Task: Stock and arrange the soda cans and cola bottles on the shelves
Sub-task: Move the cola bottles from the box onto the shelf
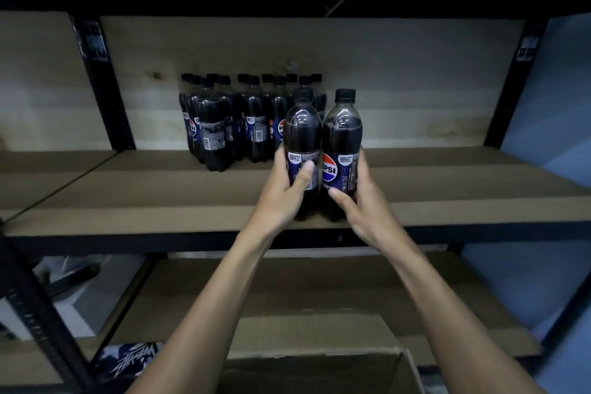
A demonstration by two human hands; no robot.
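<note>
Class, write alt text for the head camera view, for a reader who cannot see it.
The left hand grips the left cola bottle and the right hand the right cola bottle, upright side by side at the front of a shelf. A cluster of matching bottles stands farther back; a cardboard box sits below.

Open brown cardboard box (pixel 303 371) at bottom centre, with a flap (pixel 412 371) up on its right edge. Just left of the box is a dark blue pack with white graffiti-style print (pixel 132 358), text unreadable. Further left and a bit higher there's pale blurred clutter (pixel 73 291), can't ID. Well above the box is a light wood back panel (pixel 383 89) with a dark knot (pixel 157 75). Up-left of the box is a black left upright (pixel 110 99) with a sticker (pixel 96 45). Up-right is a right upright (pixel 507 99), also with a label (pixel 526 48). Right of the box is a blue wall (pixel 550 105).
</note>
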